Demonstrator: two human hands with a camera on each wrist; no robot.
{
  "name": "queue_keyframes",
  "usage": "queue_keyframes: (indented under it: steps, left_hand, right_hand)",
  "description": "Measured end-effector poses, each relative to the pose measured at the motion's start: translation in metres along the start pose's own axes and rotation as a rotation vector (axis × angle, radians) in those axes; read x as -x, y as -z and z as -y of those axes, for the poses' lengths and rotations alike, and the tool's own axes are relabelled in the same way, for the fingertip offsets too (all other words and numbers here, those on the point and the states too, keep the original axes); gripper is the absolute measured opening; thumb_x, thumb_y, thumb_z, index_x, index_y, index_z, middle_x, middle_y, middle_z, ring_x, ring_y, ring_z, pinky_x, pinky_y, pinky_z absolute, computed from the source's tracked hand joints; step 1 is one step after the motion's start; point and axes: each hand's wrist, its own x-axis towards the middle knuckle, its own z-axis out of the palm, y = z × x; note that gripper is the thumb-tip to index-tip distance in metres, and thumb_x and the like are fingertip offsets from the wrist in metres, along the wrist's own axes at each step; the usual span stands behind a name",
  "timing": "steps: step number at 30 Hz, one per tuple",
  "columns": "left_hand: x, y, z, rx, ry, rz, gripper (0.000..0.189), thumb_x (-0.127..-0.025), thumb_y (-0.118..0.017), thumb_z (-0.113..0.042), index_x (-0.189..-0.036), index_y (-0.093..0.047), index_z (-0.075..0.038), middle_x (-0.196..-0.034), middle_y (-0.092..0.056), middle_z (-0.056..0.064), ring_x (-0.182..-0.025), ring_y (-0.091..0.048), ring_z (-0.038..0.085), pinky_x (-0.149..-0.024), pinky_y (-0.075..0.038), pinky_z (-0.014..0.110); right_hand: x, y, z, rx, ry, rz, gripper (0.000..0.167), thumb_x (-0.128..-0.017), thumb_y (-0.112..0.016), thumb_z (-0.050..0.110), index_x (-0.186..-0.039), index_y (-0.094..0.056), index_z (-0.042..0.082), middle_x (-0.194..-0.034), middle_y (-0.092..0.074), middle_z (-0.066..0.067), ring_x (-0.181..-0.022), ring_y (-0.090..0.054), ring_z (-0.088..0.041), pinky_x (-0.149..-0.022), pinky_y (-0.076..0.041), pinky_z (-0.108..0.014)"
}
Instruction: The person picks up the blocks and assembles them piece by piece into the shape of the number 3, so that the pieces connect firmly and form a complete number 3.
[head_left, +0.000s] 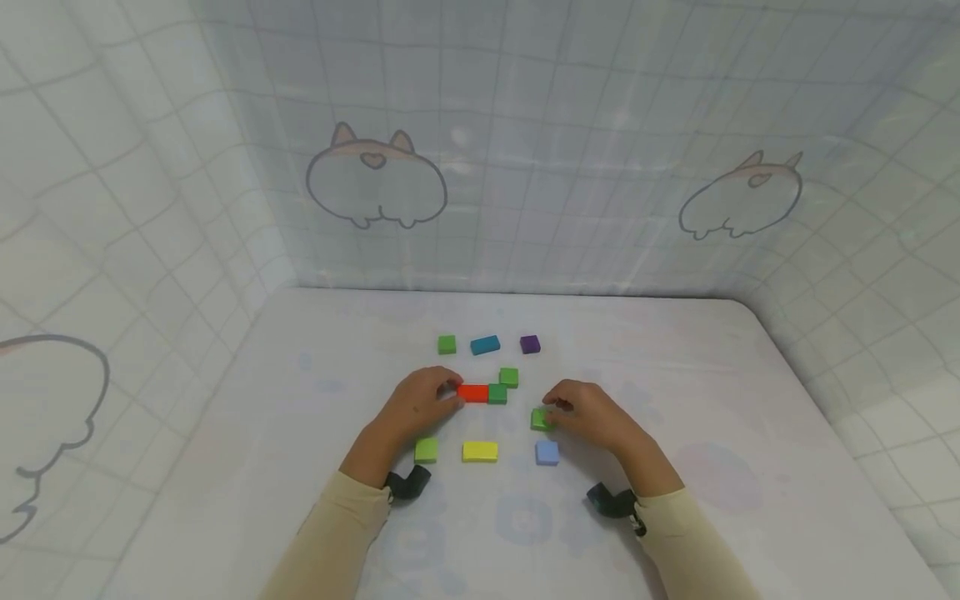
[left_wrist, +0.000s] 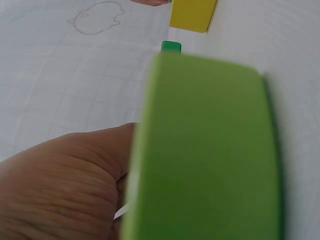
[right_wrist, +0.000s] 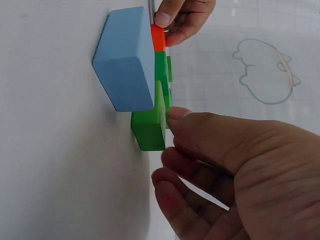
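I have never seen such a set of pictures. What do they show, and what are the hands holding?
There is no machine: these are a person's own two hands. The wide picture is taken from the head, looking forward and down. The others are taken at each wrist, so a yellow-green block and a light blue block look huge. Ten blocks lie on the white surface. The left hand pinches one end of the red block; a dark green block lies at its other end. The right hand is at a green block, but I cannot tell whether it grips it.
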Motion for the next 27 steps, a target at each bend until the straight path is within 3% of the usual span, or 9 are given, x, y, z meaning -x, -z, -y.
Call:
queue_keyframes:
  steps: [14,27]
  left_hand:
    - [0.0006,0.0024,-0.0015,-0.021,-0.019,0.001,0.034,-0.089,-0.075,-0.032,-0.121,-0.067,-0.025,-0.117,-0.065,-0.008,-0.105,-0.056,0.015,-0.097,-0.052,0.04]
    - [-0.0003,0.0004,-0.0005,-0.026,-0.014,-0.004,0.034,-0.089,-0.074,-0.033,-0.122,-0.066,-0.026,-0.117,-0.064,-0.008,-0.105,-0.056,0.016,-0.096,-0.052,0.04]
  right_hand:
    - [0.0053,0.001,0.0009,-0.029,0.022,0.073,0.023,-0.084,-0.079,0.015,-0.107,-0.074,0.012,-0.102,-0.069,0.006,-0.095,-0.061,-0.011,-0.09,-0.054,-0.035]
    - [0.0019,-0.0037,0.0014,-0.007,0.022,0.06,0.025,-0.083,-0.08,0.014,-0.107,-0.074,0.013,-0.103,-0.07,0.007,-0.095,-0.062,-0.009,-0.091,-0.055,-0.035]
